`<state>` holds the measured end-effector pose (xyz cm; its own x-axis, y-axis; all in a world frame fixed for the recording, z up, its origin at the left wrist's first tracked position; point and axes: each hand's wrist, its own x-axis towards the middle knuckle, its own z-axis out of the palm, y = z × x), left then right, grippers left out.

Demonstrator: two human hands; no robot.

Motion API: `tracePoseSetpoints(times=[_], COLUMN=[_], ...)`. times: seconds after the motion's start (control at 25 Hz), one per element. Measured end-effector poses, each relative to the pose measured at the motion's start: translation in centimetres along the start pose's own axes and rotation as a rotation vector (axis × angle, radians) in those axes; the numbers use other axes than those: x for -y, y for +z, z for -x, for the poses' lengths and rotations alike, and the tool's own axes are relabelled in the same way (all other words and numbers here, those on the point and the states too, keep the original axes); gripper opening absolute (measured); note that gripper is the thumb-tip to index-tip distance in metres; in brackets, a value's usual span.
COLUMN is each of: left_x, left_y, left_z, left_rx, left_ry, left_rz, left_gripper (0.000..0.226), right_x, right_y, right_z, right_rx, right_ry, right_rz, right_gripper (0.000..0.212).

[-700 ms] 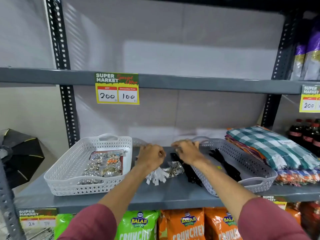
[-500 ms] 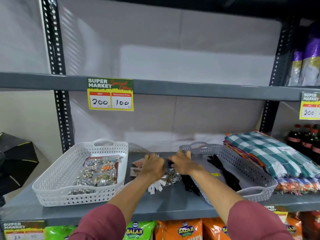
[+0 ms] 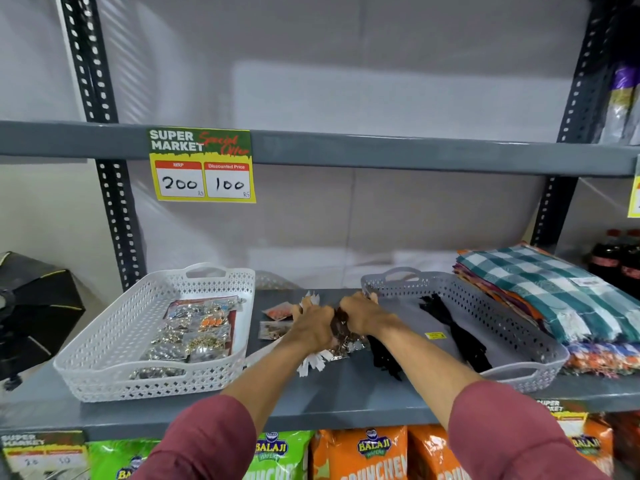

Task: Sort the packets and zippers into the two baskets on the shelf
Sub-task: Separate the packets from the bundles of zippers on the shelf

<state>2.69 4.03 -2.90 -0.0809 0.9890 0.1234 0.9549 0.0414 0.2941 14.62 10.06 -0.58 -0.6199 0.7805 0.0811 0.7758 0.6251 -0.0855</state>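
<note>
On the grey shelf a white basket (image 3: 104, 344) at the left holds several clear packets of shiny trinkets (image 3: 194, 334). The grey basket (image 3: 491, 306) at the right holds black zippers (image 3: 453, 334). A mixed pile lies between the baskets. My left hand (image 3: 311, 327) is closed around a bundle of white zippers (image 3: 311, 362), whose ends stick out above and below the fist. My right hand (image 3: 363, 315) touches the left and grips a dark shiny packet (image 3: 341, 325). Two loose packets (image 3: 275, 320) lie left of my hands. More black zippers (image 3: 384, 358) lie under my right forearm.
Folded checked cloths (image 3: 540, 289) are stacked right of the grey basket, with dark bottles (image 3: 620, 261) beyond them. The upper shelf edge carries a price tag (image 3: 202, 166). Snack bags (image 3: 363, 452) fill the shelf below. A black lamp (image 3: 31, 306) stands at the far left.
Both hands have come together over the pile between the baskets. The left hand has closed on the white zippers, and the right hand has taken hold of a dark packet.
</note>
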Motion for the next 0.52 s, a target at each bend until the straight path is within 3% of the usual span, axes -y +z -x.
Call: tracePoseSetpoints(times=[0.16, 0.32, 0.44, 0.52], left_x=[-0.3, 0.7, 2.5, 4.4], left_y=[-1.2, -4.7, -9.1, -10.9], left_z=[-0.8, -2.2, -2.6, -2.9], left_rx=[0.020, -0.034, -0.178, -0.233], left_ry=[-0.010, -0.032, -0.042, -0.104], left_rz=[0.122, 0.391, 0.550, 0.509], left_gripper=[0.039, 0.054, 0.039, 0.026], right_x=[-0.6, -1.3, -0.6, 0.6], right_y=[-1.2, -5.0, -7.6, -7.5], right_z=[-1.1, -2.8, -4.1, -5.3], right_rx=[-0.053, -0.199, -0.305, -0.318], right_ry=[0.013, 0.073, 0.138, 0.145], right_rz=[-0.155, -0.324, -0.507, -0.540], right_gripper=[0.008, 0.016, 0.017, 0.016])
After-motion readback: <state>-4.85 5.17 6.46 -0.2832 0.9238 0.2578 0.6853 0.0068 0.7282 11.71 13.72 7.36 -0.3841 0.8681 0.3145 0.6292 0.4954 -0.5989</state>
